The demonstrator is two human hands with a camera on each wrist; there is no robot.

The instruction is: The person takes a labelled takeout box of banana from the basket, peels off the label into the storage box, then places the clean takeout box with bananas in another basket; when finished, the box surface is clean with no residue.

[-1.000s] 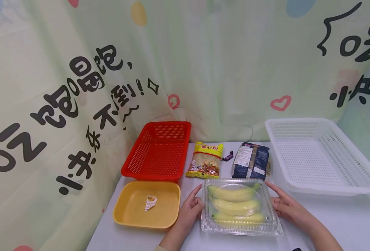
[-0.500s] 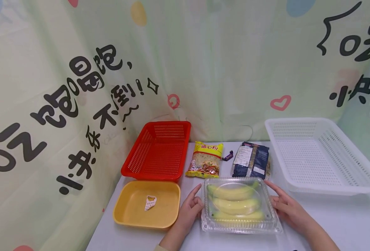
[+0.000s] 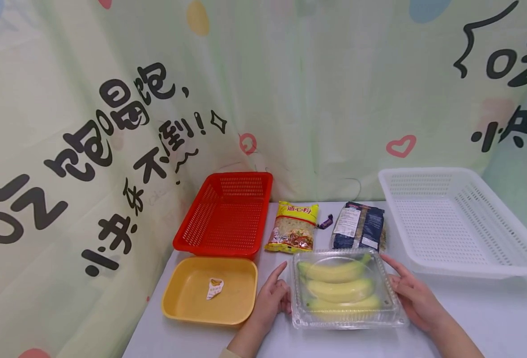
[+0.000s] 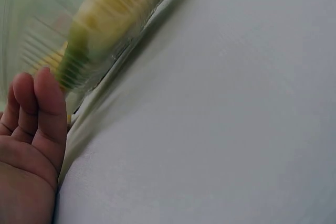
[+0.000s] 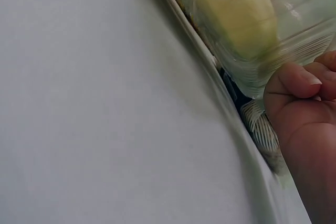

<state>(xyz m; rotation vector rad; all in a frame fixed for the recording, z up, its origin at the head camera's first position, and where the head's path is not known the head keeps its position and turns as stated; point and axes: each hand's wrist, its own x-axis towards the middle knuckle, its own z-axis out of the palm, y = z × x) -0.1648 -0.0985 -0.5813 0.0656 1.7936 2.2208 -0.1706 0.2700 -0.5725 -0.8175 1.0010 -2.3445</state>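
Note:
A clear plastic clamshell box (image 3: 346,322) with several bananas (image 3: 340,291) inside is near the table's front, its lid down. At its left side is my left hand (image 3: 270,301), index finger extended forward and the other fingers bent. A narrow gap shows between that hand and the box in the head view; in the left wrist view the fingertips (image 4: 48,85) overlap the box's ribbed wall. My right hand (image 3: 417,301) pinches the box's right rim, index finger pointing along the edge. The right thumb (image 5: 299,81) shows bent against the rim in the right wrist view.
Left of the box is a yellow tray (image 3: 174,318) with a banana-printed label (image 3: 215,288); a red basket (image 3: 186,245) stands behind it. At the back lie a yellow pasta bag (image 3: 293,227), a purple-wrapped sweet (image 3: 325,222) and a navy package (image 3: 359,226). A white basket (image 3: 460,271) stands right.
The box has shifted slightly right and away from the person, with the right hand moving along. The left hand has stayed nearly still, so a small gap now shows beside the box.

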